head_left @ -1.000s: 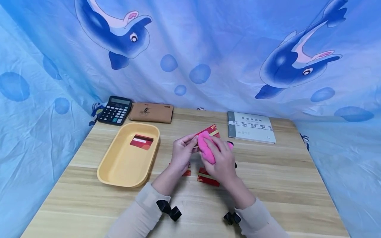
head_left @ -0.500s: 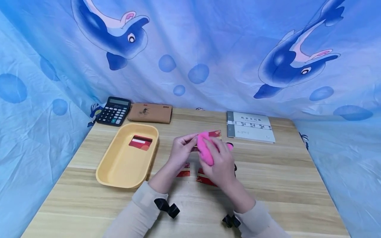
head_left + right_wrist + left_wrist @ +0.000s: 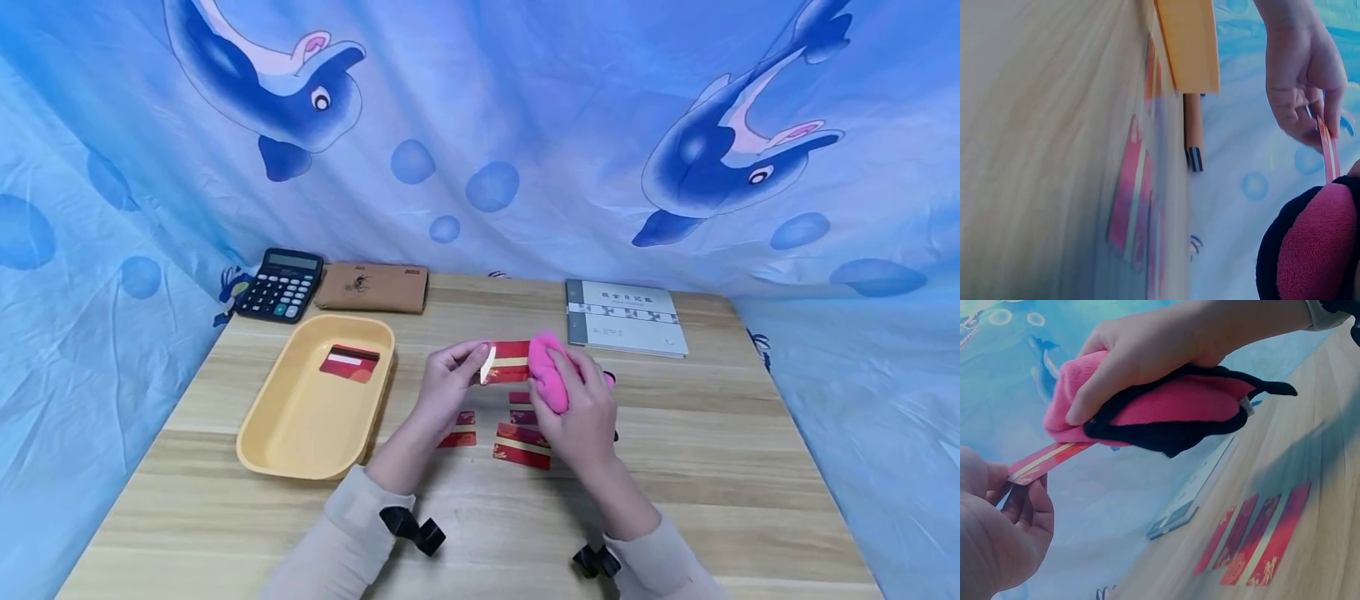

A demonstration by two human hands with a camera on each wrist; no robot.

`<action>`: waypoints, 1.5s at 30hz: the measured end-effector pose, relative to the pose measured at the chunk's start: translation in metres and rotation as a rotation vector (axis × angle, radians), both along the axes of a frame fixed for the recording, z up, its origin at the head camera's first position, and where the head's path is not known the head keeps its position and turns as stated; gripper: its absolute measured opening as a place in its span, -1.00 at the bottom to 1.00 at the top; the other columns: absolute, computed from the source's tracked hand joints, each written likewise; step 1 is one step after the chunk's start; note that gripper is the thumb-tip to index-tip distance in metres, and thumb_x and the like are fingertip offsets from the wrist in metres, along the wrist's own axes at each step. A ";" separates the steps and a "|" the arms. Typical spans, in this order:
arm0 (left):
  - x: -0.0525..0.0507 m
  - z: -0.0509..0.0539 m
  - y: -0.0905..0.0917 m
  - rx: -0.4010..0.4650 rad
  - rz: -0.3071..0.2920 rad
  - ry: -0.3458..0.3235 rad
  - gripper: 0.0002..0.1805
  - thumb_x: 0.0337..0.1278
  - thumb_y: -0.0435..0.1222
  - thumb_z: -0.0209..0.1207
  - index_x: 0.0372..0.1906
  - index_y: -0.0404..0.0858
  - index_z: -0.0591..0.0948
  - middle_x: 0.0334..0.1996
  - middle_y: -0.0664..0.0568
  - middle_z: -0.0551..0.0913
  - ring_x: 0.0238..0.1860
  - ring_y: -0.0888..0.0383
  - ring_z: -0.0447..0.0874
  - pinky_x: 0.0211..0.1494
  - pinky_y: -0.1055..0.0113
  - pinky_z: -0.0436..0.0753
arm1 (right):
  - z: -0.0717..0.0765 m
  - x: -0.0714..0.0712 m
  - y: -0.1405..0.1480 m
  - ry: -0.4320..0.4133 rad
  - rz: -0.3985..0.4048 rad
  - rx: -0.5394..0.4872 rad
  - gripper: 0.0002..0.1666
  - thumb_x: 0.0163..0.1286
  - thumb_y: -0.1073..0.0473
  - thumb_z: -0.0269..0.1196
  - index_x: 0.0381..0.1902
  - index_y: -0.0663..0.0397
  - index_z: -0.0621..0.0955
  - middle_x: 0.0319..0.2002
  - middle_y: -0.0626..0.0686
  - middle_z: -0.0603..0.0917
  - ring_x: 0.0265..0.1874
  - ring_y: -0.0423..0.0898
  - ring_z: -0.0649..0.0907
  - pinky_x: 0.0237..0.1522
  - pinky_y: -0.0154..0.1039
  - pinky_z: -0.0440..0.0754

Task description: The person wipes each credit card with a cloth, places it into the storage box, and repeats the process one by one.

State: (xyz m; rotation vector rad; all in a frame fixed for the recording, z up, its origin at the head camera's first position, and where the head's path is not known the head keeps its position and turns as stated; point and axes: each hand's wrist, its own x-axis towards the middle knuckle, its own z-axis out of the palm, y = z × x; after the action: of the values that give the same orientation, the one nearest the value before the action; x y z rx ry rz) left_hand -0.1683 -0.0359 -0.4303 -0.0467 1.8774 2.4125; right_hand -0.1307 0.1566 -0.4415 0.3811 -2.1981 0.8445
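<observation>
In the head view my left hand point(image 3: 444, 385) pinches the left end of a red card point(image 3: 510, 362) with a gold stripe, held above the table. My right hand point(image 3: 583, 415) grips a bunched pink cloth with black edging point(image 3: 547, 373), which covers the card's right end. In the left wrist view the cloth point(image 3: 1179, 405) touches the far end of the card point(image 3: 1047, 461). Below the hands lie more striped red cards: a front one point(image 3: 522, 447), one behind it point(image 3: 521, 400), and one at left point(image 3: 462, 433), partly hidden by my left forearm.
A yellow tray point(image 3: 251, 450) at left holds one red card point(image 3: 349, 363). Behind it are a black calculator point(image 3: 279, 285) and a brown wallet point(image 3: 372, 287). A white and grey notebook point(image 3: 626, 318) lies at the back right. A blue dolphin curtain point(image 3: 525, 108) surrounds the wooden table.
The right hand and cloth have moved right along the held card, uncovering most of its face. The card has turned more level, and the cards beneath show more fully. The head view has shifted slightly.
</observation>
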 end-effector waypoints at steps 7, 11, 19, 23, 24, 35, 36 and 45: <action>0.001 -0.005 -0.009 -0.064 0.062 -0.036 -0.69 0.45 -0.24 0.19 0.09 -0.35 0.68 -0.20 -0.11 0.69 -0.36 0.18 0.63 -0.41 0.41 0.70 | -0.004 0.002 0.015 -0.005 0.004 -0.059 -0.37 0.12 0.20 0.51 0.19 0.19 0.66 0.09 0.20 0.64 0.01 0.12 0.65 -0.10 0.13 0.72; 0.001 -0.007 -0.013 -0.062 0.076 -0.032 -0.71 0.46 -0.31 0.16 0.15 -0.32 0.66 -0.20 -0.09 0.68 -0.43 0.15 0.66 -0.37 0.32 0.76 | -0.005 0.003 0.022 -0.018 -0.003 -0.118 -0.38 0.11 0.26 0.52 0.18 0.18 0.67 0.11 0.17 0.65 0.00 0.10 0.65 -0.08 -0.01 0.76; 0.002 -0.007 -0.014 0.040 0.100 0.014 -0.86 0.43 -0.55 0.03 -0.07 -0.32 0.37 -0.29 -0.01 0.48 -0.35 0.16 0.57 -0.25 0.29 0.77 | -0.010 0.003 0.031 -0.038 -0.006 -0.165 -0.36 0.13 0.30 0.51 0.22 0.14 0.65 0.13 0.17 0.64 0.03 0.09 0.65 0.07 -0.59 0.49; 0.003 -0.007 -0.014 0.049 0.097 0.028 -0.85 0.36 -0.62 0.02 -0.27 -0.34 0.40 -0.32 -0.01 0.39 -0.32 0.12 0.57 -0.20 0.38 0.73 | -0.012 0.003 0.032 -0.070 -0.002 -0.173 -0.36 0.16 0.27 0.50 0.24 0.14 0.63 0.15 0.17 0.62 0.04 0.03 0.64 0.06 -0.58 0.51; 0.003 -0.007 -0.014 0.048 0.101 0.027 -0.86 0.33 -0.60 0.06 -0.25 -0.34 0.41 -0.31 0.00 0.40 -0.31 0.12 0.59 -0.19 0.40 0.72 | -0.012 0.003 0.032 -0.078 0.000 -0.174 -0.37 0.17 0.26 0.49 0.23 0.14 0.63 0.15 0.17 0.62 0.04 0.03 0.64 0.06 -0.58 0.51; 0.008 -0.005 -0.011 0.061 0.060 0.096 -0.36 -0.10 -0.47 0.48 -0.16 -0.15 0.21 -0.16 0.02 0.45 -0.30 0.18 0.47 -0.32 0.52 0.55 | -0.016 0.002 0.024 -0.061 0.033 -0.203 -0.42 0.15 0.29 0.50 0.18 0.14 0.66 0.13 0.13 0.64 -0.01 0.05 0.66 -0.01 -0.59 0.53; 0.008 -0.005 -0.011 0.062 0.049 0.104 -0.37 -0.08 -0.47 0.47 -0.13 -0.16 0.22 -0.14 0.01 0.45 -0.24 0.13 0.49 -0.29 0.51 0.57 | -0.016 0.002 0.023 -0.060 0.038 -0.204 -0.41 0.15 0.29 0.50 0.17 0.14 0.67 0.14 0.13 0.64 -0.01 0.05 0.66 -0.02 -0.58 0.55; 0.008 -0.005 -0.015 0.204 -0.175 0.146 -0.42 0.46 -0.42 0.02 0.48 -0.49 0.19 0.46 -0.32 0.24 0.47 -0.23 0.26 0.40 0.30 0.45 | -0.015 0.003 0.014 -0.055 0.103 -0.234 -0.39 0.09 0.31 0.50 0.16 0.13 0.68 0.10 0.13 0.67 -0.05 0.09 0.68 -0.08 -0.46 0.60</action>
State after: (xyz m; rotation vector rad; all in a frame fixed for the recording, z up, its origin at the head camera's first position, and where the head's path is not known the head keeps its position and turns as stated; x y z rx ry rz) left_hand -0.1607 -0.0511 -0.4349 0.3012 1.5996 2.5279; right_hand -0.1281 0.1704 -0.4564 0.3612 -2.1136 1.1674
